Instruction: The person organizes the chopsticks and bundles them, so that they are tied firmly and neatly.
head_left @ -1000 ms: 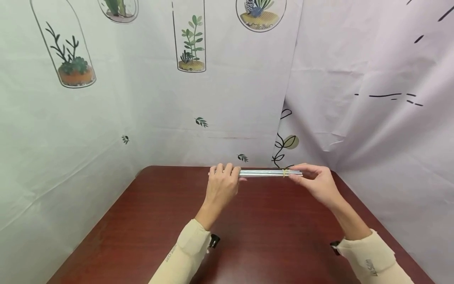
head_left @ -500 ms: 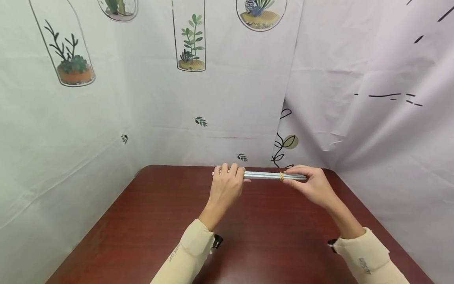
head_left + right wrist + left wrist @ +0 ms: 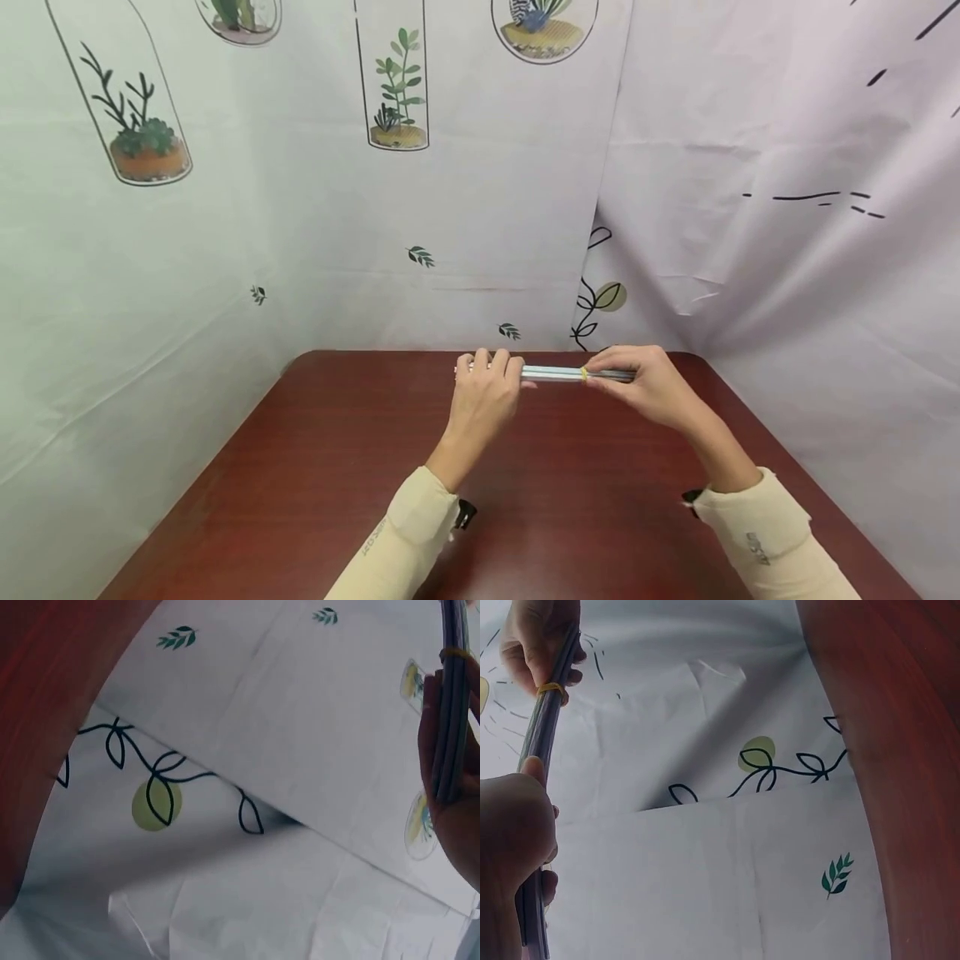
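A bundle of slim silvery chopsticks (image 3: 551,372) is held level above the far part of the table. My left hand (image 3: 486,392) grips its left part, fingers curled over the top. At the right end, thumb and fingers of my right hand (image 3: 648,379) pinch the bundle beside a yellow rubber band (image 3: 584,374). In the left wrist view the band (image 3: 550,688) wraps round the chopsticks (image 3: 541,731) close to the other hand's fingertips. The right wrist view has the blunt chopstick ends (image 3: 450,761) lying along the right palm (image 3: 457,832).
Beneath the hands is a dark red-brown table (image 3: 555,475) with rounded far corners. White cloth (image 3: 495,208) printed with plants hangs behind it and along both sides. Cream sleeves (image 3: 405,525) cover the forearms, with a black device (image 3: 465,514) at the left wrist.
The rubber band has slid left along the chopsticks, away from their right end, with my right hand following. My left hand has shifted slightly right, still gripping the bundle.
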Tool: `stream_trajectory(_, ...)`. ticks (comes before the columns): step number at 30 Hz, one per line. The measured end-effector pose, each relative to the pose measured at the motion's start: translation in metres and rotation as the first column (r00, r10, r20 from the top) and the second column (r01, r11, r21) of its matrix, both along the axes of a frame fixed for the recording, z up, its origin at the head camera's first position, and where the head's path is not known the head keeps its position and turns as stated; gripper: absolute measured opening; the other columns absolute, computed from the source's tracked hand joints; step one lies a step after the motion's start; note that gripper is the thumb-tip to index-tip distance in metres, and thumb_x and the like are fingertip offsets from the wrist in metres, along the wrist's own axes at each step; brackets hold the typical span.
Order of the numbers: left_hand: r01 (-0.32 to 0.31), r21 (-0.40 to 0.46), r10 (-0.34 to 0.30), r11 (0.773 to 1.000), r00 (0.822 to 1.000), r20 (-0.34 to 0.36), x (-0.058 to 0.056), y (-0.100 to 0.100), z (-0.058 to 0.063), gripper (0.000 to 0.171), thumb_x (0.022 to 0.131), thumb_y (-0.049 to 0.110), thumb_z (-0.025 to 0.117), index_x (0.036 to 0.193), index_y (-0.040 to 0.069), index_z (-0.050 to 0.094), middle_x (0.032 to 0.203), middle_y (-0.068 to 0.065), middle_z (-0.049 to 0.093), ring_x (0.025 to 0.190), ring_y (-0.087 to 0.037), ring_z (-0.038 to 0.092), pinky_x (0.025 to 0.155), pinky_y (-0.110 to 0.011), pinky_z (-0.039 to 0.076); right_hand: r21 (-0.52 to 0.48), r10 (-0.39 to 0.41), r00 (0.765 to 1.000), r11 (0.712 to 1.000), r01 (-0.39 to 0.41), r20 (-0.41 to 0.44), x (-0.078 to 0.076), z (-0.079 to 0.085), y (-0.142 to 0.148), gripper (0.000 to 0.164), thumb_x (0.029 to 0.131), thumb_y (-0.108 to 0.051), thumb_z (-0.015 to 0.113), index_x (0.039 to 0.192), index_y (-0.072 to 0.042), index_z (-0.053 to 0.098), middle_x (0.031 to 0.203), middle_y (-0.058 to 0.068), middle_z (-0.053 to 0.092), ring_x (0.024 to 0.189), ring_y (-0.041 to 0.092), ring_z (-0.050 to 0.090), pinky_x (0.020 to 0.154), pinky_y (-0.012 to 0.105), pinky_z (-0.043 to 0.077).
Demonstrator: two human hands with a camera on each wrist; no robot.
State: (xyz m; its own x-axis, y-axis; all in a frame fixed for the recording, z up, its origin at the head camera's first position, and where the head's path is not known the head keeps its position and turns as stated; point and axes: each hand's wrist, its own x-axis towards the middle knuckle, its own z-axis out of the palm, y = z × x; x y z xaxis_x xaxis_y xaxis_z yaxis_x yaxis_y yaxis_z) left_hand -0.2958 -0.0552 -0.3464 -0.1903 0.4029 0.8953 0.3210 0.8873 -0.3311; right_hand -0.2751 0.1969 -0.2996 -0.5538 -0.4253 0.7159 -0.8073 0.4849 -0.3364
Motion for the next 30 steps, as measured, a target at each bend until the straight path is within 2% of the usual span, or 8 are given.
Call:
stream_trajectory(6,-0.008,-0.007,0.008,1.0,1.0,0.011,0.0,0.007,-0.002,0.053,0.101,0.052,0.028,0.083,0.012,0.059,0.074,-0.003,0.05,0.066,-0.024,0.048,0.065,-0.04,0.04,0.05,-0.053,0.998,0.997,0.054,-0.029,-0.001,0.0,-0.014,0.018,0.074,-0.013,0.087,0.09,-0.015,0.078,0.089,-0.008,0.072,0.078,0.008,0.065,0.068,0.017,0.05)
stream_trajectory(13,-0.02,-0.01,0.021,1.0,0.999,0.049,0.002,0.005,-0.001,0.051,0.099,0.053,0.032,0.083,0.012,0.059,0.073,-0.002,0.05,0.067,-0.024,0.048,0.066,-0.04,0.041,0.059,-0.021,0.986,0.998,0.011,0.166,0.0,0.01,0.0,0.02,0.075,-0.006,0.085,0.092,-0.014,0.079,0.088,-0.007,0.073,0.077,0.006,0.066,0.066,0.02,0.053)
stream_trajectory(15,-0.024,-0.016,0.025,1.0,0.998,0.058,0.003,0.005,-0.001,0.051,0.099,0.053,0.032,0.083,0.012,0.059,0.073,-0.002,0.05,0.067,-0.024,0.049,0.066,-0.04,0.041,0.058,0.001,0.986,0.998,-0.011,0.166,-0.001,0.01,-0.001,0.02,0.075,-0.003,0.084,0.09,-0.013,0.079,0.087,-0.007,0.073,0.076,0.006,0.066,0.066,0.02,0.052)
stream_trajectory(20,-0.04,-0.046,0.045,0.998,0.994,0.097,0.006,0.009,-0.003,0.049,0.099,0.052,0.034,0.087,0.013,0.06,0.076,-0.002,0.051,0.069,-0.023,0.05,0.068,-0.04,0.041,0.04,0.02,0.998,0.999,-0.023,0.066,-0.006,0.001,-0.022,0.019,0.07,-0.007,0.088,0.086,-0.013,0.079,0.081,-0.007,0.073,0.068,0.006,0.064,0.06,0.019,0.051)
stream_trajectory(22,-0.049,-0.053,0.055,0.997,0.992,0.112,0.008,0.011,-0.005,0.048,0.098,0.053,0.035,0.088,0.013,0.061,0.077,-0.002,0.052,0.07,-0.023,0.051,0.069,-0.04,0.041,0.035,-0.004,0.997,0.999,0.002,0.076,-0.005,-0.002,-0.025,0.021,0.069,-0.01,0.089,0.088,-0.012,0.079,0.082,-0.006,0.074,0.067,0.007,0.064,0.058,0.02,0.051)
stream_trajectory(24,-0.055,-0.053,0.061,0.997,0.992,0.11,0.008,0.012,-0.007,0.048,0.098,0.053,0.035,0.088,0.014,0.061,0.077,-0.001,0.053,0.069,-0.023,0.051,0.068,-0.04,0.041,0.045,-0.026,0.991,0.999,0.02,0.133,-0.003,-0.001,-0.021,0.022,0.071,-0.011,0.088,0.091,-0.011,0.08,0.084,-0.005,0.074,0.069,0.007,0.065,0.059,0.022,0.052)
stream_trajectory(27,-0.056,-0.046,0.06,0.997,0.993,0.102,0.007,0.011,-0.008,0.048,0.099,0.053,0.035,0.088,0.014,0.06,0.077,-0.001,0.052,0.069,-0.023,0.05,0.068,-0.04,0.04,0.055,-0.023,0.983,0.998,0.013,0.182,-0.002,0.001,-0.011,0.019,0.075,-0.008,0.085,0.092,-0.011,0.079,0.085,-0.005,0.074,0.073,0.008,0.065,0.062,0.023,0.053)
stream_trajectory(30,-0.056,-0.032,0.058,0.998,0.994,0.096,0.006,0.009,-0.006,0.048,0.098,0.053,0.035,0.087,0.013,0.06,0.077,-0.002,0.052,0.069,-0.024,0.05,0.067,-0.04,0.04,0.053,0.003,0.994,0.999,-0.009,0.108,-0.005,0.002,-0.012,0.018,0.074,-0.005,0.085,0.088,-0.015,0.079,0.083,-0.009,0.073,0.072,0.007,0.065,0.064,0.021,0.052)
